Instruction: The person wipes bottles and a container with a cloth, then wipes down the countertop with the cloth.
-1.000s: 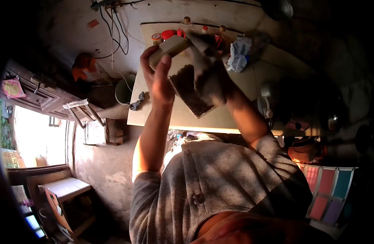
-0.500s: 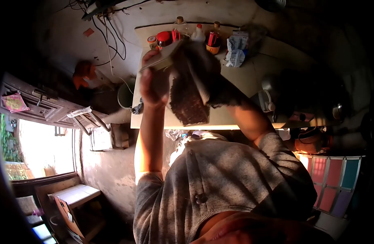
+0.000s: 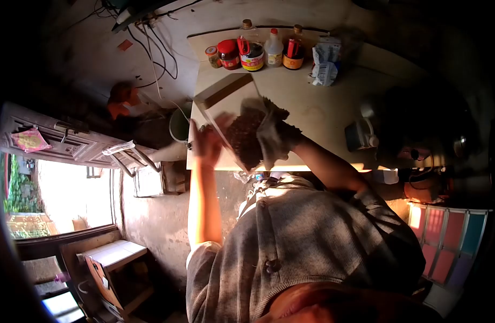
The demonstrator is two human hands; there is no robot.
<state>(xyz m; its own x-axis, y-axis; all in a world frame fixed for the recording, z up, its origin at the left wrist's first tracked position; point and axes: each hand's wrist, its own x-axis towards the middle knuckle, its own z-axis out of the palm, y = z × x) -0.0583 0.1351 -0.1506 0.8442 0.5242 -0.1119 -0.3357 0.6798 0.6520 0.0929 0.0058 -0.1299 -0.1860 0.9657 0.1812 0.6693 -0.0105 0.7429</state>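
A rectangular box [image 3: 227, 90] with see-through sides is held tilted over the table's near left part. My left hand [image 3: 207, 144] is at its left side, fingers bent against the wall and slightly blurred. A dark, ragged-edged cloth [image 3: 247, 132] with a grey fold lies against the box's right side. My right hand [image 3: 288, 135] is closed on this cloth, which covers most of the fingers.
Along the table's [image 3: 306, 102] back edge stand a small jar [image 3: 212, 57], a red-lidded jar [image 3: 228, 55], several sauce bottles [image 3: 252, 56] and a crumpled bag [image 3: 326, 62]. A kettle-like vessel [image 3: 360, 134] is at the right, a bucket [image 3: 180, 126] at the left.
The box and cloth have come down and nearer to me, uncovering the bottles behind. The box has turned so its pale end shows. My left hand has moved lower along its side.
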